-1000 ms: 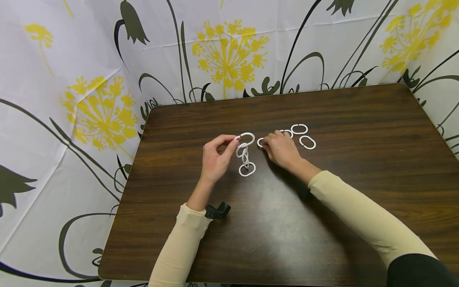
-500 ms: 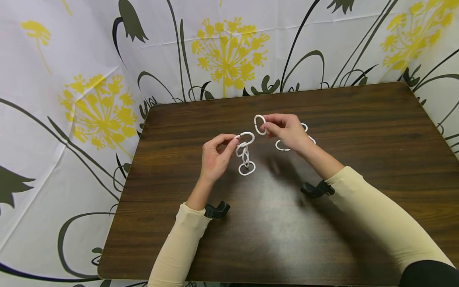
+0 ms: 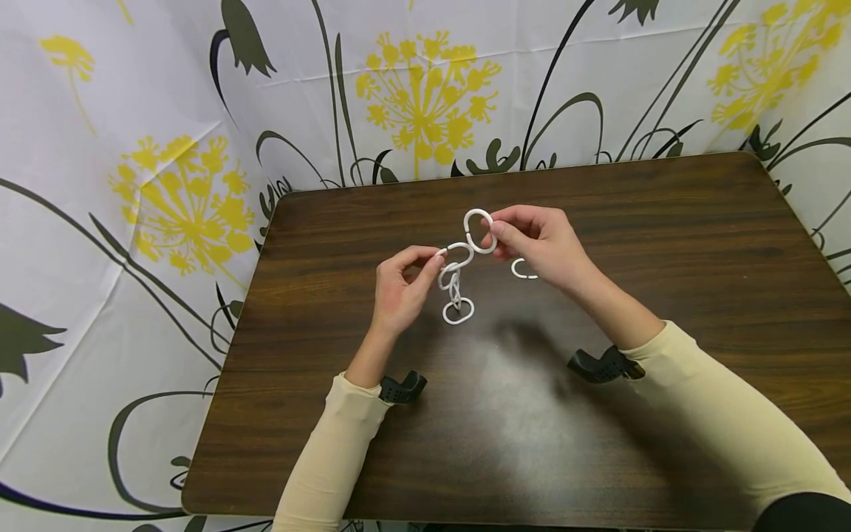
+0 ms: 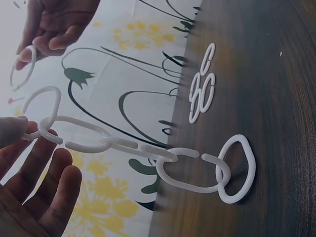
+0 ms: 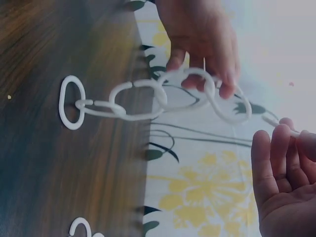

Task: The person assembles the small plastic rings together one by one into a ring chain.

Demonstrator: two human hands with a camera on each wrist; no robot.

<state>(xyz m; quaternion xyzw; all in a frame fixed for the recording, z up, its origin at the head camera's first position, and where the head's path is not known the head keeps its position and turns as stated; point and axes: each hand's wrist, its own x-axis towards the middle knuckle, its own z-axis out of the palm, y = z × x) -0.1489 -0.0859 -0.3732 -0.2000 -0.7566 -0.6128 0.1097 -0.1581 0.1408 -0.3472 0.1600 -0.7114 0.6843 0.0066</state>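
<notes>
My left hand (image 3: 399, 295) pinches the top link of a chain of white plastic links (image 4: 253, 168) between thumb and forefinger. The chain hangs down, and its lowest link appears to rest on the tabletop. To the right, my right hand (image 3: 548, 247) holds a single white link (image 3: 476, 212) between thumb and fingers, above the table. In the head view this link overlaps the chain's top link; the left wrist view shows a gap between them. Most of the loose white links (image 4: 213, 49) on the table are hidden behind my right hand in the head view.
The dark wood-grain table (image 3: 299, 443) has its far edge against a white curtain (image 3: 286, 96) printed with yellow and green flowers. A black wrist mount (image 3: 402, 388) sits on the left wrist and another black mount (image 3: 601, 364) on the right.
My right hand has picked a single link up from the loose ones, raised it and brought it beside the chain's top link. The left hand stays nearly still with the chain.
</notes>
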